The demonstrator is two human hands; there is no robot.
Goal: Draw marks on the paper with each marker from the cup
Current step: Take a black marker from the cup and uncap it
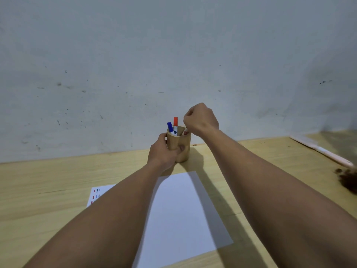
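A round wooden cup (184,149) stands on the table near the wall. My left hand (164,153) is wrapped around its left side. A blue-capped marker (170,126) and a red-capped marker (175,121) stick up out of it. My right hand (201,118) hovers over the cup's right rim with its fingers pinched together. A pale sliver of a marker barrel shows just under those fingers, and the hand hides the rest. A blank white paper (183,209) lies in front of the cup, between my forearms.
A second sheet (96,194) with small red, blue and dark marks lies to the left, partly under my left forearm. A long pale stick (324,151) and a dark brown clump (347,178) lie at the table's right edge. A grey wall rises right behind the cup.
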